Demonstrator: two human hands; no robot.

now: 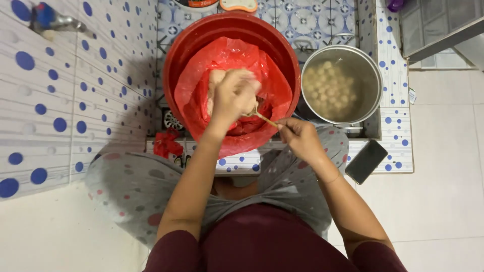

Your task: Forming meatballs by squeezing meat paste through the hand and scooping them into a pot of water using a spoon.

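Blue-dotted tiles lined the wall and low ledge where a red basin (174, 60), lined with a red plastic bag (272, 90), sat close before the seated person's knees. Over it the left hand (233, 95) was squeezed shut around pale paste while the right hand (301, 136) pinched a spoon (262, 117) at it (presumably to scoop off a ball). A metal pot (370, 70) of floating balls stood just beside the basin, within easy reach

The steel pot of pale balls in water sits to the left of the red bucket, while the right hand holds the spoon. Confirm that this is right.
Not quite. The head view shows the steel pot of pale balls to the right of the red bucket, not the left. The rest holds: the right hand holds the spoon.
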